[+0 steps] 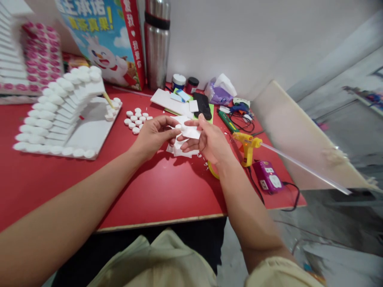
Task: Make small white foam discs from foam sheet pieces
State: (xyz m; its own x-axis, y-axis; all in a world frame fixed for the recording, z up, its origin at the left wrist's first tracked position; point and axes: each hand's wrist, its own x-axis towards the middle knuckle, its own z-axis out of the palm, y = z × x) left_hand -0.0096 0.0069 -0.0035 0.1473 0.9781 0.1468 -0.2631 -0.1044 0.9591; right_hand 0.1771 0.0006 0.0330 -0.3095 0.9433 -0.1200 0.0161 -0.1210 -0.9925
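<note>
Between the fingertips of my left hand (pixel 154 133) is a small white round piece (pixel 178 126). My right hand (pixel 211 139) grips a thin white sheet piece (pixel 191 132), paper or foam, right beside the round piece. Both hands meet over the red table, fingers bent. Under them lie more white scraps (pixel 182 150), partly covered by my fingers. Left of my left hand sits a cluster of white round pieces (pixel 135 120). Further left stands a white curved stair-like model (pixel 72 115) edged with similar rounds.
To the right lie a yellow glue gun (pixel 247 145) with a long clear stick and a purple power box (pixel 267 177). Behind are a steel flask (pixel 157 44), a printed bag (pixel 104 44), a tissue pack (pixel 220 91) and jars (pixel 178 81). The red table (pixel 179 191) ends near my lap.
</note>
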